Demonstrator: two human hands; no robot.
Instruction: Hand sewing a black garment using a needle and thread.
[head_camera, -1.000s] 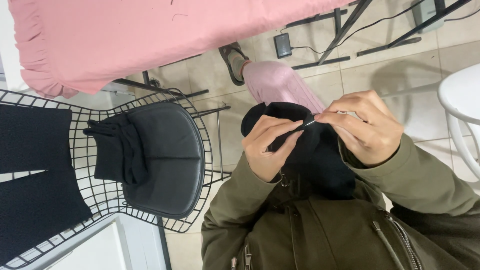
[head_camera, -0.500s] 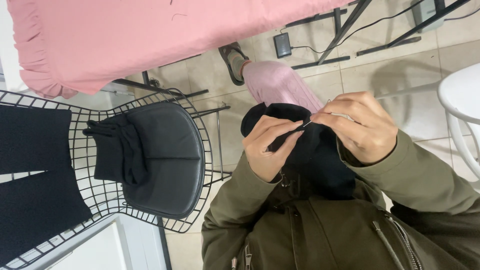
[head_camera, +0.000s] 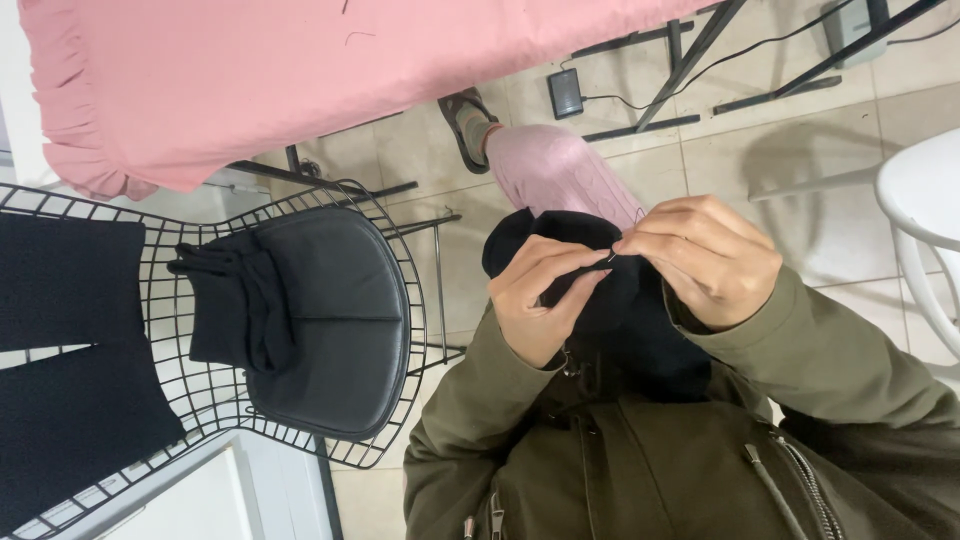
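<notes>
Centre right of frame: left hand (head_camera: 545, 300) and right hand (head_camera: 705, 258), each grip pinched on a black garment (head_camera: 610, 310) (held against the olive jacket). Left: wire chair (head_camera: 400, 300) bearing folded black cloth (head_camera: 235, 310); pink cloth (head_camera: 300, 70) above.

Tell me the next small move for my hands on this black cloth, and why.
Probably draw the right hand gently away from the left hand. Both pinch at one spot on the black cloth, fingertips nearly touching around a thin dark tool, likely a needle, so pulling it through looks next. Any thread is too fine to see.
</notes>
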